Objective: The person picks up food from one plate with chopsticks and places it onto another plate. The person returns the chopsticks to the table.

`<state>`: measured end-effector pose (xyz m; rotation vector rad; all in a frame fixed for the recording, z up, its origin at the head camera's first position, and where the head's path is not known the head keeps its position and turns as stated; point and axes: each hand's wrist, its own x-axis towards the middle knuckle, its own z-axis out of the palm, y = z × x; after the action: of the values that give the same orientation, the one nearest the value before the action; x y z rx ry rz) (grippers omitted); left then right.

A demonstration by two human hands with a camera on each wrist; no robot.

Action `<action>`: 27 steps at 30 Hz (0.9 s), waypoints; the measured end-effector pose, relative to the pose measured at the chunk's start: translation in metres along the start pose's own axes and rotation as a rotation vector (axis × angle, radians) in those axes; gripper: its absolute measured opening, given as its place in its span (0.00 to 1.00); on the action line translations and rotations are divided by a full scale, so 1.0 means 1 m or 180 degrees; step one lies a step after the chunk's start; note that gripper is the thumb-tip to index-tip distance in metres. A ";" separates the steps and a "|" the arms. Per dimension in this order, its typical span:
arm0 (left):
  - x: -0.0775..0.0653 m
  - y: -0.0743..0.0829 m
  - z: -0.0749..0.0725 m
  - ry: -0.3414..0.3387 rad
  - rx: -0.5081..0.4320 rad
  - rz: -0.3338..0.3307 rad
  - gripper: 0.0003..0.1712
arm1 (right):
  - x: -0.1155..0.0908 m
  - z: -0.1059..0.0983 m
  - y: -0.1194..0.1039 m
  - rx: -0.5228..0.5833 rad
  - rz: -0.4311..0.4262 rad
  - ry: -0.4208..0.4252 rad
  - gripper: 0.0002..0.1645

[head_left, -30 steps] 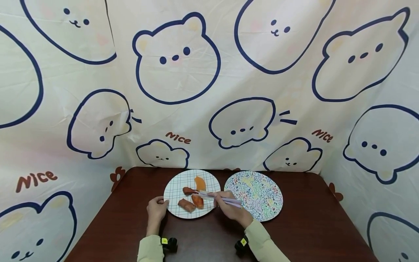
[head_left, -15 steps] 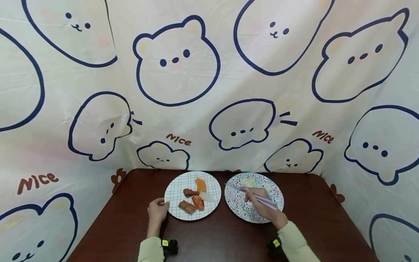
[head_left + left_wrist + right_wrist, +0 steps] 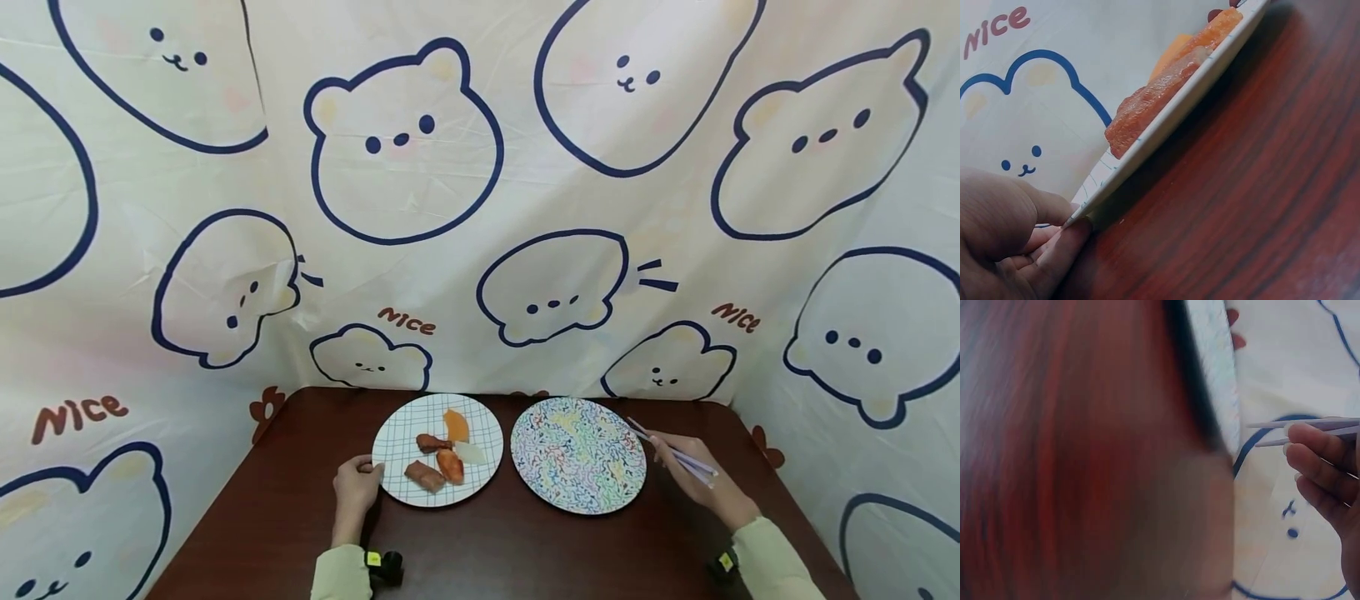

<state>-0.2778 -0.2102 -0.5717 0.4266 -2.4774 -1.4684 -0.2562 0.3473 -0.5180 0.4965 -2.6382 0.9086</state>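
My left hand (image 3: 356, 487) pinches the rim of a white checked plate (image 3: 392, 485), thumb above and fingers below in the left wrist view. On the plate lie a small drumstick (image 3: 431, 443), a reddish-brown wing-shaped meat piece (image 3: 450, 467), a brown meat chunk (image 3: 424, 476), an orange slice-shaped piece (image 3: 456, 425) and a pale translucent piece (image 3: 470, 452). Off to the right, my right hand (image 3: 697, 475) holds pale purple chopsticks (image 3: 1269, 424). Their tips are slightly apart with nothing between them, just beyond the right edge of a multicoloured speckled plate (image 3: 577, 454).
Both plates sit side by side on a dark brown wooden table (image 3: 480, 550), a narrow gap between them. A white cloth (image 3: 405, 275) printed with blue bear outlines stands behind and on both sides. Each wrist wears a small black camera (image 3: 386, 567).
The right hand has moved right with the chopsticks, from over the checked plate, across the speckled plate, to its right side. The pale piece has left the chopsticks' tips. The left hand stays put.
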 end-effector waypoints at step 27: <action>-0.002 0.003 -0.001 -0.0007 -0.0009 -0.0034 0.21 | -0.006 0.003 0.061 -0.0826 0.0078 -0.0868 0.07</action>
<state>-0.2758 -0.2092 -0.5684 0.4385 -2.4782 -1.4770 -0.2770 0.3913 -0.5546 0.5561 -2.9562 0.5224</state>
